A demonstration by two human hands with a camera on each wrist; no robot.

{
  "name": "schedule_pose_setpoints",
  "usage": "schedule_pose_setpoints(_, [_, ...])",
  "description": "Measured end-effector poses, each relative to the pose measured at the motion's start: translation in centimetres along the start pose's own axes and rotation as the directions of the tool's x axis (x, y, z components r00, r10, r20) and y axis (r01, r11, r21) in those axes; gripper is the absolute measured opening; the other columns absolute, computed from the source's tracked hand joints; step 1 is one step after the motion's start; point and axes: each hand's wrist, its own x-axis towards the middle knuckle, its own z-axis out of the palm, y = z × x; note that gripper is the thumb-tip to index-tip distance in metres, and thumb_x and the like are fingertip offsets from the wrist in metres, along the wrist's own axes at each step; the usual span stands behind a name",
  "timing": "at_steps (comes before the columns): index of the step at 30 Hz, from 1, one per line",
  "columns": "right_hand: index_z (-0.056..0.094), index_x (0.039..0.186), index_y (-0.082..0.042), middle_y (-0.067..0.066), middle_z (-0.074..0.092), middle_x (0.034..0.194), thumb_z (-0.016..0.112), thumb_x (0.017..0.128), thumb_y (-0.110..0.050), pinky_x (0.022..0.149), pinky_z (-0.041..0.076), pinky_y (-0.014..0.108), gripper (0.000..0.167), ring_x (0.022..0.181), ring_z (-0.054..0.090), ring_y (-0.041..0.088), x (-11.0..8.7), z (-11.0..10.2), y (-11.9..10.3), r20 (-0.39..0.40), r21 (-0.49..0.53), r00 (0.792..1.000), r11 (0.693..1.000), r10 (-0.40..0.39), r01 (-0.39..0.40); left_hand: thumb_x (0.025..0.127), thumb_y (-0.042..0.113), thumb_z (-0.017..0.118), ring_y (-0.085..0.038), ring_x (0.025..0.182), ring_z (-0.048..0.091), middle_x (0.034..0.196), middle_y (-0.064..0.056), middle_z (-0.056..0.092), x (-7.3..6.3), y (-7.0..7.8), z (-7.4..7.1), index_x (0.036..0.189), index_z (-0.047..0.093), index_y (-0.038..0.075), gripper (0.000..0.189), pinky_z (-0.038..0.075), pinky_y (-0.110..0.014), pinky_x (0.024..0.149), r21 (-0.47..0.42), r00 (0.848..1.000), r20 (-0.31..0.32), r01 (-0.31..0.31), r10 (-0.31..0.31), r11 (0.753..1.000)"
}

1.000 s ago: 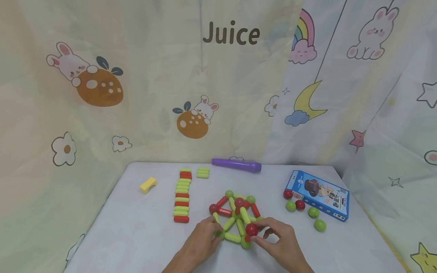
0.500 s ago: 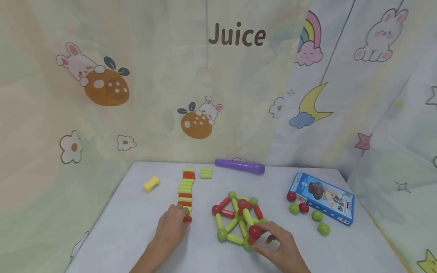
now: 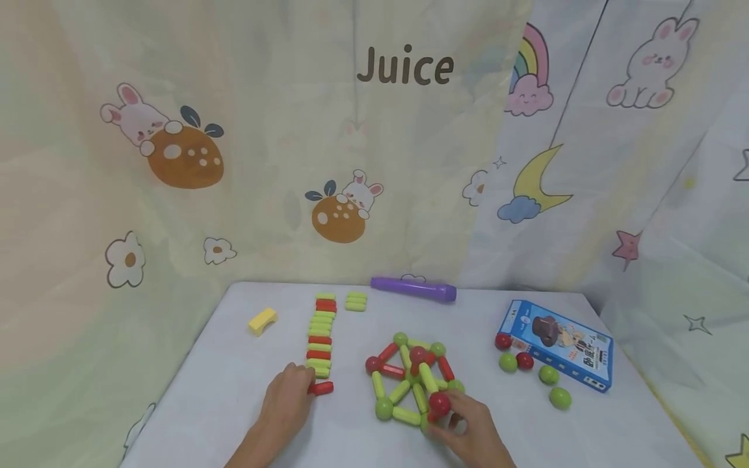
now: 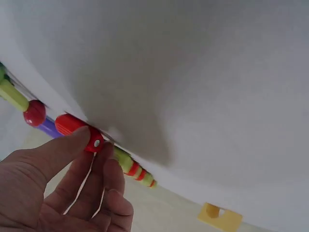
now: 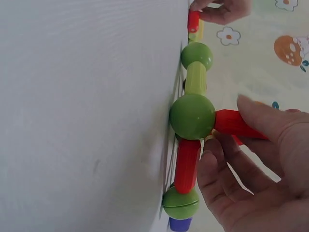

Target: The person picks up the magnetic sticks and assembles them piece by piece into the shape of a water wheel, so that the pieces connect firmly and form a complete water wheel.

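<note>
My left hand (image 3: pixel 287 400) pinches a red magnetic rod (image 3: pixel 323 388) at the near end of the rod row. In the left wrist view, thumb and fingertips grip one end of that red rod (image 4: pixel 70 124). My right hand (image 3: pixel 471 422) is at the near right corner of a magnetic ball-and-rod structure (image 3: pixel 400 392). There it pinches an upright red rod (image 5: pixel 234 123) that rises from a green ball (image 5: pixel 192 117). A red ball (image 3: pixel 439 403) tops this corner, and a sloping green rod (image 3: pixel 428 377) runs from it to another raised red ball (image 3: pixel 418 355).
A row of green and red rods (image 3: pixel 319 340) lies left of the structure, with a few green rods (image 3: pixel 356 301) behind. Loose balls (image 3: pixel 549 374) lie by a blue box (image 3: pixel 562 343) at right. A purple microphone-shaped piece (image 3: pixel 413 288) and yellow block (image 3: pixel 262 321) lie farther back.
My left hand has left the structure's left green ball and gone to the row. The nearest red rod, now pinched, has shifted slightly toward me. My right hand keeps its place at the structure.
</note>
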Motion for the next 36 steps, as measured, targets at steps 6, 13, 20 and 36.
schedule_pose_setpoints(6, [0.076,0.123,-0.011,-0.003,0.077,0.109,0.088,0.091,-0.016,0.071,0.056,0.022,0.034,0.083,0.06,0.001,-0.3,0.1,-0.2,-0.008,0.009,1.0,1.0,-0.015,0.015,0.083,0.014,0.094,-0.011,0.081,0.057,0.089,0.005,0.069,-1.7,2.8,-1.0,0.107,0.082,0.011,0.027,0.057,-0.028,0.071,-0.185,0.999,-0.01,-0.046,0.044,0.982])
schedule_pose_setpoints(13, [0.076,0.118,-0.012,-0.006,0.076,0.104,0.088,0.092,-0.019,0.07,0.056,0.021,0.03,0.08,0.059,0.0,-0.2,0.2,-0.3,-0.018,-0.016,1.0,1.0,-0.009,0.009,0.088,0.011,0.09,-0.009,0.084,0.059,0.095,0.008,0.07,-1.8,7.9,-2.3,0.113,0.084,0.012,0.026,0.053,-0.023,0.07,-0.413,0.967,-0.18,-0.24,0.18,0.879])
schedule_pose_setpoints(20, [0.076,0.118,-0.012,-0.006,0.076,0.105,0.087,0.092,-0.021,0.072,0.056,0.022,0.03,0.082,0.059,0.001,-0.1,0.5,-0.3,-0.008,0.004,1.0,1.0,-0.012,0.012,0.091,0.01,0.088,-0.017,0.086,0.063,0.097,0.006,0.072,-0.3,10.4,-1.4,0.115,0.085,0.012,0.025,0.055,-0.022,0.072,-0.446,0.94,-0.277,-0.309,0.199,0.84])
schedule_pose_setpoints(36, [0.075,0.118,-0.014,-0.006,0.077,0.107,0.087,0.093,-0.021,0.073,0.057,0.022,0.029,0.084,0.061,0.002,-0.2,0.5,-0.3,-0.012,-0.009,1.0,1.0,0.022,-0.023,0.09,0.015,0.09,-0.015,0.089,0.065,0.103,0.0,0.075,0.6,9.7,-1.4,0.117,0.083,0.012,0.028,0.059,-0.025,0.076,-0.441,0.942,-0.262,-0.31,0.209,0.842])
